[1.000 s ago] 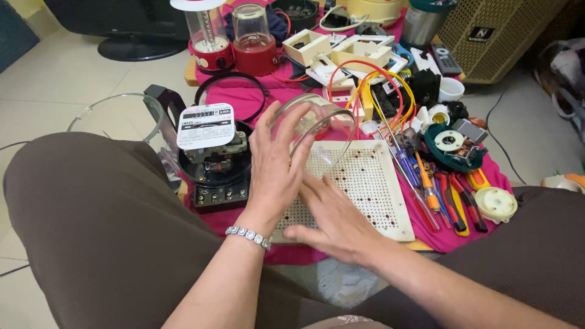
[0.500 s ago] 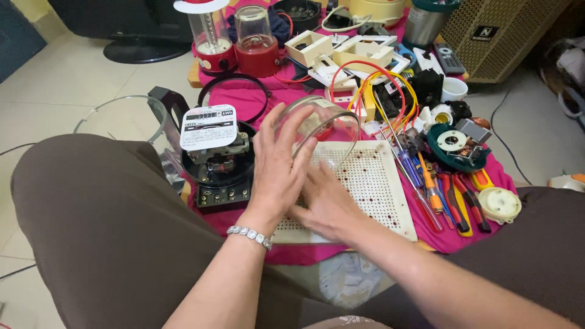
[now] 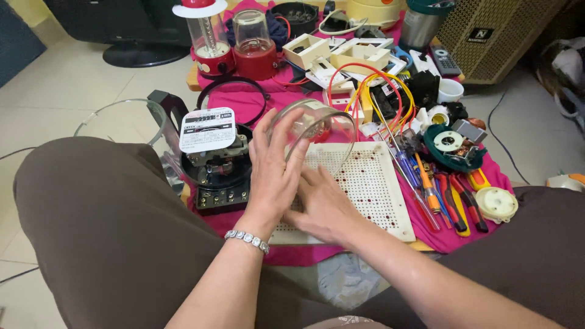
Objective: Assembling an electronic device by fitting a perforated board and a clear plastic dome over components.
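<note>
My left hand [image 3: 274, 170] wraps around a clear glass dome cover [image 3: 317, 128], which stands tilted on its edge over a white perforated board [image 3: 372, 189]. My right hand [image 3: 326, 207] lies flat on the board just behind the left hand, fingers spread, touching the lower rim of the dome. A silver bracelet [image 3: 247, 240] circles my left wrist. To the left sits a black round electric meter [image 3: 213, 158] with a white dial plate on top, its cover off.
Screwdrivers and pliers [image 3: 439, 195] lie right of the board on a pink cloth [image 3: 244, 103]. A black ring [image 3: 234, 97], two red-based jars [image 3: 231, 42], coloured wires [image 3: 365, 85], a white cup [image 3: 451, 90] and a speaker [image 3: 499, 36] lie behind. My knees flank the low table.
My right hand slid left along the board, tucking in under the left hand. The glass dome stays held at about the same tilt.
</note>
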